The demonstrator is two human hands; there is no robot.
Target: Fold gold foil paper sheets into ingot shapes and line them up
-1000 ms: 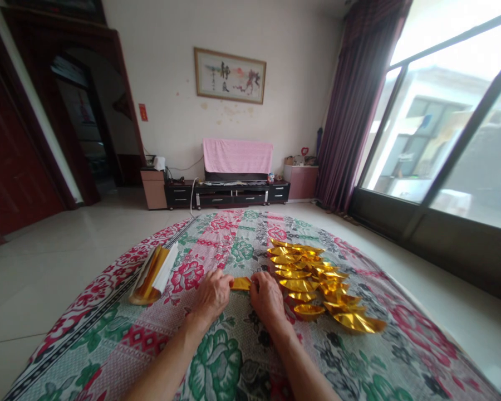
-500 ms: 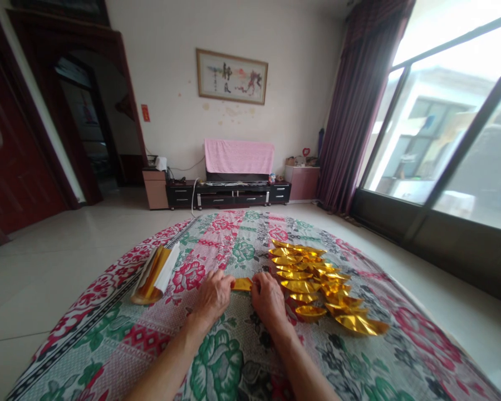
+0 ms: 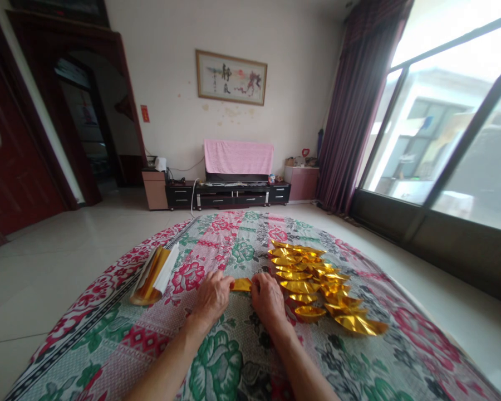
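Observation:
A narrow folded strip of gold foil paper stretches between my two hands, low over the flowered tablecloth. My left hand pinches its left end with thumb and fingers. At the other end, my right hand is closed on the strip, its fingertips partly hidden behind the knuckles. Just to the right of that hand lie rows of folded gold paper ingots, boat-shaped and shiny. Off to the left rests a loosely rolled stack of gold and white paper sheets.
Beyond the round table's far edge stands a low black TV cabinet with a pink cloth over the screen. A purple curtain and large windows are on the right. A dark red door is at left.
Almost nothing differs. Both hands keep the same grip on the gold paper strip, and the whole view has shifted very slightly.

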